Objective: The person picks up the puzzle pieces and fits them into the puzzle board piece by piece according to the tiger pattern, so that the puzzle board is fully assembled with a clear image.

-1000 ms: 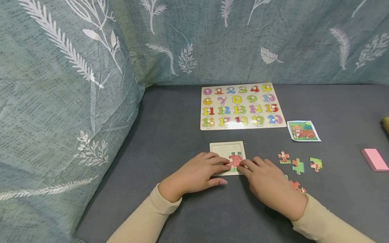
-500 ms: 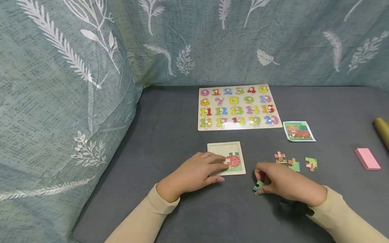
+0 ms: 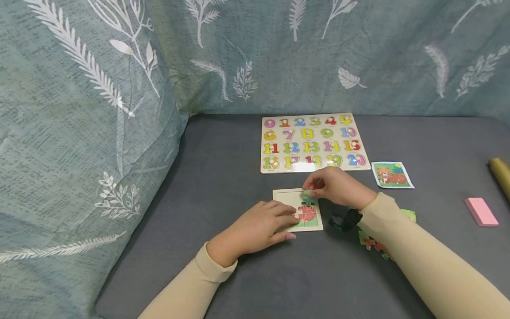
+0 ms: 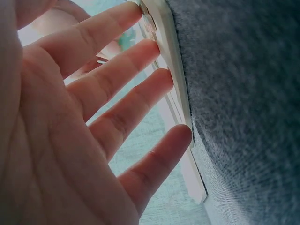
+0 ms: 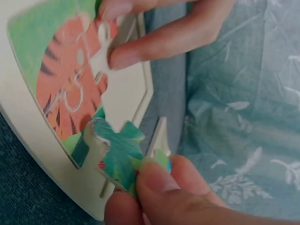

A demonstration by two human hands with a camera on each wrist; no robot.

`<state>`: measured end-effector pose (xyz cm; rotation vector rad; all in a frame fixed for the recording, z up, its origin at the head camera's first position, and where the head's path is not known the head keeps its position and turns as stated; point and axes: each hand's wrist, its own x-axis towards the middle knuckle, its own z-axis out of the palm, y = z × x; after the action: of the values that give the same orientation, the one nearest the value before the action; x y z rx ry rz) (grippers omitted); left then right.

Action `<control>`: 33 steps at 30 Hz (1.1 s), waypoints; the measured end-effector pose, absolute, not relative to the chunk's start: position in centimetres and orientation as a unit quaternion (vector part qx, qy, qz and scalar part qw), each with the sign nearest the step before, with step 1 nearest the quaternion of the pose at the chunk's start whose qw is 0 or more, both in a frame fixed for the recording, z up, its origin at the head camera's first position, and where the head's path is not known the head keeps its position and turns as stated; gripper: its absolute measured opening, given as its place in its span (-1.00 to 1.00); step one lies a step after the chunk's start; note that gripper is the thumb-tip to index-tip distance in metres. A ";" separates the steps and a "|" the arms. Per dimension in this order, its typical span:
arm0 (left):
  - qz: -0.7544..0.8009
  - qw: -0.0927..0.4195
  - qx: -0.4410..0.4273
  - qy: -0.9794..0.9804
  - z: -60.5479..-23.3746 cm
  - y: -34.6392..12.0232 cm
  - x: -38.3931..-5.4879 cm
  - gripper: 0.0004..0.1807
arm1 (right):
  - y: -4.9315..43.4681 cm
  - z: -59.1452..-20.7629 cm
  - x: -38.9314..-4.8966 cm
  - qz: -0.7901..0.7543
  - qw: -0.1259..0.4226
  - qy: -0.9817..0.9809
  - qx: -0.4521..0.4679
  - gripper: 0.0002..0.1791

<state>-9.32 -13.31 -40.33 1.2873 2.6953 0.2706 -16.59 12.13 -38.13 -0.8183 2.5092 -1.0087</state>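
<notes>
Beige-cuffed left hand (image 3: 259,221): fingers straight, spread, tips on the square pale-wood puzzle tray (image 3: 282,194). Inside, at right, we have a joined orange-and-green tiger section (image 3: 307,215). Right hand (image 3: 338,188) pinches a green knobbed jigsaw piece (image 5: 119,152), tilted, near the tray's far right corner. We'd level it, match knobs to the section, press flat, left hand steadying. Behind, rectangular pale-wood number board (image 3: 301,141): we read 0–20, captions too small. Tiger picture card (image 3: 393,176): no legible words.
</notes>
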 end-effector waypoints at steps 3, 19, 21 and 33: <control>0.091 0.070 0.427 0.897 -40.4 -13.4 -9.3 -0.48 | 11.7 -38.6 -17.1 -0.340 0.154 0.878 -0.300 -0.87; 0.096 0.063 0.437 0.892 -40.4 -13.6 -9.4 -0.50 | 10.9 -40.4 -16.8 -0.315 0.109 0.896 -0.293 -0.80; 0.096 0.059 0.439 0.892 -40.4 -13.6 -9.3 -0.50 | 10.9 -40.4 -16.8 -0.312 0.099 0.897 -0.298 -0.80; 0.093 0.061 0.437 0.892 -40.5 -13.6 -9.3 -0.51 | 10.9 -40.0 -15.4 -0.266 0.050 0.917 -0.293 -0.79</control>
<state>-9.28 -13.64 -40.47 1.3225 2.7000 0.2814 -15.38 10.95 -40.02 -0.8934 2.7917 -0.8100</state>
